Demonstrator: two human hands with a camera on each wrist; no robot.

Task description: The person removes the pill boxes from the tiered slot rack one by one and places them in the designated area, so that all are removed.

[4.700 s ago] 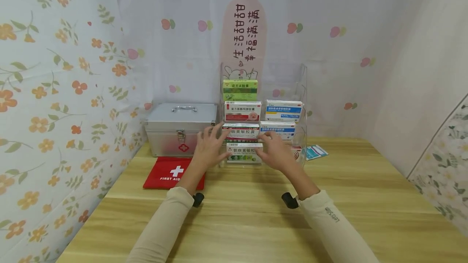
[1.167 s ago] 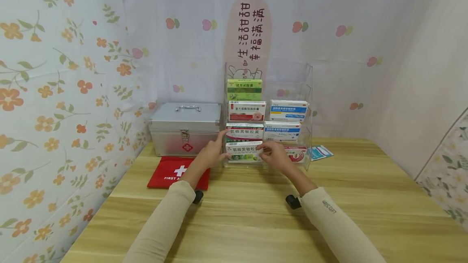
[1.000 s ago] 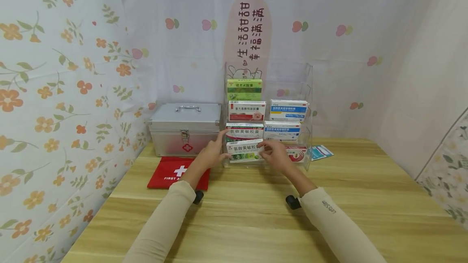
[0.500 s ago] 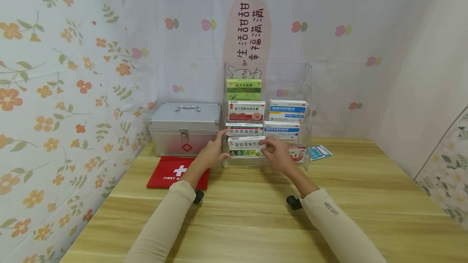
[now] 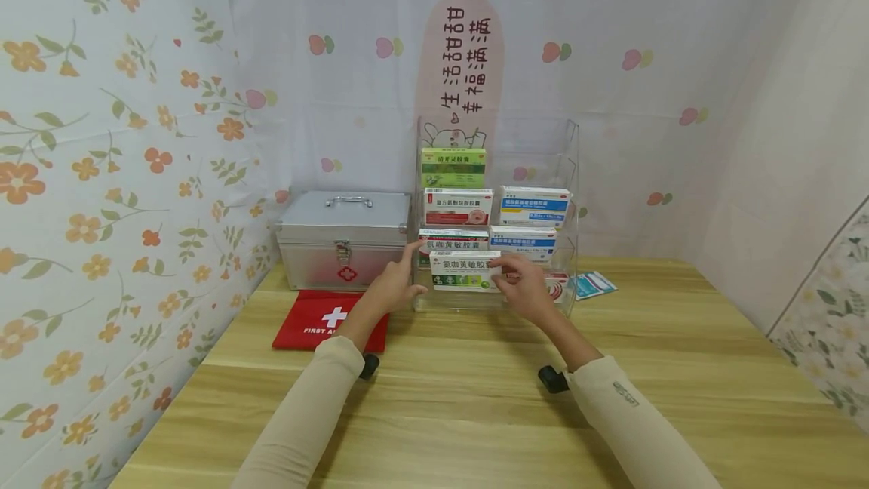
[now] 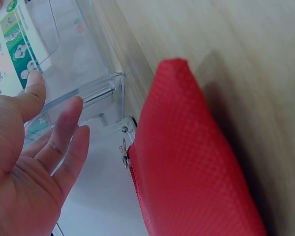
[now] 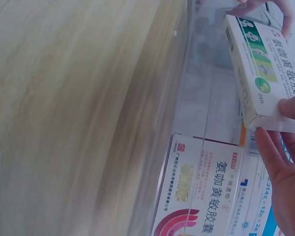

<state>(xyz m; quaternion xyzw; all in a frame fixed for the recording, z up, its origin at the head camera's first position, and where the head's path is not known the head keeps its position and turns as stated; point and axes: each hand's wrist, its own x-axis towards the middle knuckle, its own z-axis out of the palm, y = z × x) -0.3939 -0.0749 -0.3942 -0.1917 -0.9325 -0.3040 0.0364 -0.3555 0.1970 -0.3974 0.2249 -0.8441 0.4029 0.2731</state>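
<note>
My right hand [image 5: 526,289] pinches the right end of a white medicine box [image 5: 465,272] with a green picture strip. In the right wrist view that medicine box [image 7: 265,69] is held between thumb and fingers, in front of the clear display rack [image 5: 569,172]. My left hand [image 5: 392,285] stays at the rack's left side with fingers spread and nothing in its grip. The left wrist view shows the left hand [image 6: 39,152] beside the rack's clear edge. Behind the held box, another white, red and green medicine box [image 5: 453,241] sits in the rack.
Further boxes stand in the rack: a green one [image 5: 453,168], a red-and-white one [image 5: 458,207] and two blue-and-white ones [image 5: 535,206]. A silver first-aid case [image 5: 342,240] and red pouch [image 5: 326,321] lie left. A blue packet [image 5: 594,284] lies right on the wooden table [image 5: 462,413].
My right hand has drawn the white medicine box up out of the bottom row and slightly right. Earlier both hands were at the box; the left hand has stayed almost still lately.
</note>
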